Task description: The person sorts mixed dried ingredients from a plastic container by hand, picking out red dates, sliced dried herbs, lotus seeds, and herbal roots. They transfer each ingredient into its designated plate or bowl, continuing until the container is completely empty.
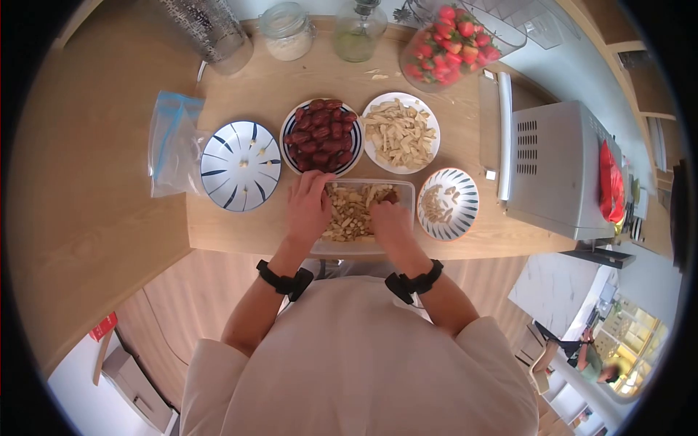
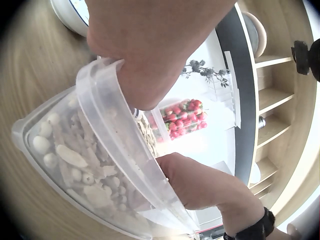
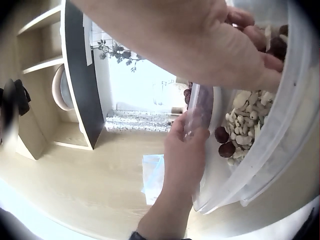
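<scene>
The clear plastic tub [image 1: 363,250] sits at the near edge of the bench [image 1: 331,78], around the middle. It has lots of pale dried bits [image 1: 349,219] in it, and small round white seeds [image 3: 241,124] too. Some dark red dates [image 3: 226,149] are in there as well.

The left hand [image 1: 309,205] grips the tub's left side, with its fingers bent over the rim. The right hand [image 1: 392,221] reaches down inside the tub, over on the right. Its fingers are bent in among the bits, close to a dark red date. I cannot tell if it has hold of anything.

Left of the tub is a white plate with blue lines [image 1: 217,149], with a few little yellow bits on it. Right of the tub is a striped bowl [image 1: 471,200] with small brown bits. Past the tub, toward the back edge, a blue-rimmed plate [image 1: 358,144] has a big pile of red dates [image 1: 320,134]. Just beside it, a white plate [image 1: 433,149] is full of pale strips [image 1: 396,131]. Strawberries [image 1: 452,45] fill a see-through box near the back right corner. A zip bag [image 1: 169,145] lies by the left edge.
</scene>
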The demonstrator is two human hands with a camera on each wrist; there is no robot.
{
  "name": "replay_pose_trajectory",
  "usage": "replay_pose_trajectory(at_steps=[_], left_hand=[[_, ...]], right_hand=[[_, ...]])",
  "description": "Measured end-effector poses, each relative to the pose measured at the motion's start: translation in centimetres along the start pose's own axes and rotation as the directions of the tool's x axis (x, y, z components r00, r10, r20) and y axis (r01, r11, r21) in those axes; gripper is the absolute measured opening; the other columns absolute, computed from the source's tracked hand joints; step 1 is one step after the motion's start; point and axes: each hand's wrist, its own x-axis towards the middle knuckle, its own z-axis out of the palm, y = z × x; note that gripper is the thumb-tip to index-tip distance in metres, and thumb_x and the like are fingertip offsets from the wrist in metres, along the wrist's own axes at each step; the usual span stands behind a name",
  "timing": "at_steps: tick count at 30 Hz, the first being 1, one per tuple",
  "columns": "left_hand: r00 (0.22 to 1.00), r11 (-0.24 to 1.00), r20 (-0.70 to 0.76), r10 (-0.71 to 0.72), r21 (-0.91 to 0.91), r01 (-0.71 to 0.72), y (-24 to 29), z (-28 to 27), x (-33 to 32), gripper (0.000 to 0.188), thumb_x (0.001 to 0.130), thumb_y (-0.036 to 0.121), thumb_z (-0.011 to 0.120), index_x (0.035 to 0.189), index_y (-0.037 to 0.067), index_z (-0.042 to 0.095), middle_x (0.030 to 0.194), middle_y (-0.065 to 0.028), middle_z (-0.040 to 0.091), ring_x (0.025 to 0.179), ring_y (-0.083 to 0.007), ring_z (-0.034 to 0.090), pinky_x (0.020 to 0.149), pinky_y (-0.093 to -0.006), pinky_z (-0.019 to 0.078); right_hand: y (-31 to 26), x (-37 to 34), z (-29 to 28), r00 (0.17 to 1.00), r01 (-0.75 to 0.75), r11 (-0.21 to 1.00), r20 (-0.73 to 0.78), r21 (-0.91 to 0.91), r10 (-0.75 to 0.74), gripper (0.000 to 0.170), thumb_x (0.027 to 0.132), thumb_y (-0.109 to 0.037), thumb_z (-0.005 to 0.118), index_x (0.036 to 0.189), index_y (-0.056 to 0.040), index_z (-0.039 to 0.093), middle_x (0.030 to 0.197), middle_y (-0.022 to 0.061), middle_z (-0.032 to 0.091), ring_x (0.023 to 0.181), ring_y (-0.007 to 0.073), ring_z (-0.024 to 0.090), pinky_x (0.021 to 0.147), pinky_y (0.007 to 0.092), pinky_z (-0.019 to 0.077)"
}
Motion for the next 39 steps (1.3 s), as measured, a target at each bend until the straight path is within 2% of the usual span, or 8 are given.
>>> replay_pose_trajectory(at_steps=[9,14,17,24,27,29,32,39], left_hand=[[1.0,1.0,0.007,-0.009,-0.018,0.009,-0.1,0.1,0.0,0.041,0.076,-0.002,0.061,0.114,0.015,0.064,0.112,-0.0061,0.058,0.107,-0.0305,0.055,0.088,-0.0436,0.0428],[1.0,1.0,0.012,-0.006,-0.024,0.007,-0.2,0.2,-0.1,0.041,0.077,-0.002,0.061,0.114,0.015,0.064,0.111,-0.0065,0.058,0.107,-0.0307,0.055,0.088,-0.0438,0.0427],[1.0,0.999,0.019,-0.002,-0.033,0.003,0.1,0.0,0.1,0.04,0.077,-0.005,0.06,0.114,0.011,0.064,0.11,-0.0107,0.059,0.104,-0.0342,0.055,0.091,-0.0444,0.0428],[0.999,0.999,0.027,0.016,-0.035,-0.015,0.3,-0.2,0.5,0.039,0.078,-0.005,0.06,0.114,0.009,0.062,0.111,-0.0119,0.059,0.105,-0.0353,0.054,0.091,-0.0444,0.0421],[0.999,1.0,0.031,0.013,-0.025,-0.012,0.3,-0.2,0.4,0.04,0.077,-0.004,0.06,0.114,0.011,0.062,0.111,-0.0099,0.058,0.106,-0.0336,0.054,0.09,-0.0443,0.0417],[0.999,1.0,0.037,0.0,-0.015,0.001,0.1,-0.1,0.2,0.04,0.077,-0.002,0.06,0.114,0.013,0.063,0.112,-0.0077,0.058,0.106,-0.0318,0.054,0.089,-0.0442,0.0414],[0.999,1.0,0.048,-0.003,-0.012,0.004,0.3,-0.1,0.2,0.04,0.077,-0.002,0.06,0.114,0.012,0.063,0.112,-0.0083,0.058,0.106,-0.032,0.054,0.089,-0.0441,0.0414],[0.999,1.0,0.052,0.013,0.003,-0.014,0.5,-0.3,0.3,0.04,0.076,-0.003,0.06,0.114,0.009,0.061,0.111,-0.0112,0.058,0.105,-0.0343,0.054,0.09,-0.0451,0.0424]], right_hand=[[1.6,-0.2,-0.2,0.994,0.09,0.949,0.025,0.303,-0.103,0.005,0.081,-0.013,0.071,0.084,-0.0089,0.071,0.084,0.0165,0.07,0.085,0.0355,0.07,0.071,0.0446,0.0553],[2.1,-0.4,-2.2,0.996,0.093,0.749,-0.065,0.656,-0.066,0.012,0.082,-0.009,0.069,0.091,-0.0009,0.07,0.087,0.0214,0.069,0.086,0.0386,0.067,0.075,0.0444,0.0526],[2.8,-0.1,-1.2,0.981,0.188,0.67,-0.173,0.718,-0.09,0.016,0.084,-0.007,0.067,0.097,0.0033,0.067,0.084,0.0205,0.068,0.077,0.0334,0.066,0.071,0.0403,0.0501],[3.2,-0.4,-3.6,0.988,0.156,0.627,-0.114,0.763,-0.107,0.016,0.089,-0.008,0.063,0.1,0.0014,0.069,0.082,0.02,0.068,0.075,0.0371,0.066,0.072,0.0419,0.0501],[3.5,-0.4,-5.3,0.976,0.216,0.506,-0.2,0.835,-0.087,0.015,0.091,-0.009,0.063,0.101,0.0005,0.069,0.075,0.0155,0.066,0.066,0.0271,0.062,0.066,0.0368,0.0487],[4.2,-0.3,-6.8,0.934,0.291,0.432,-0.351,0.853,0.063,0.012,0.09,-0.006,0.066,0.1,-0.0005,0.068,0.074,0.0119,0.064,0.059,0.0178,0.055,0.059,0.0319,0.0459],[5.7,0.2,-9.1,0.89,0.244,0.525,-0.403,0.816,0.214,0.01,0.088,-0.002,0.068,0.098,-0.0003,0.067,0.077,0.0104,0.064,0.054,0.0132,0.05,0.053,0.03,0.0432],[8.4,4.4,-10.3,0.674,0.339,0.701,-0.682,0.627,0.284,0.012,0.085,-0.003,0.071,0.095,-0.0004,0.065,0.085,0.0145,0.067,0.058,0.026,0.058,0.057,0.0366,0.0471]])
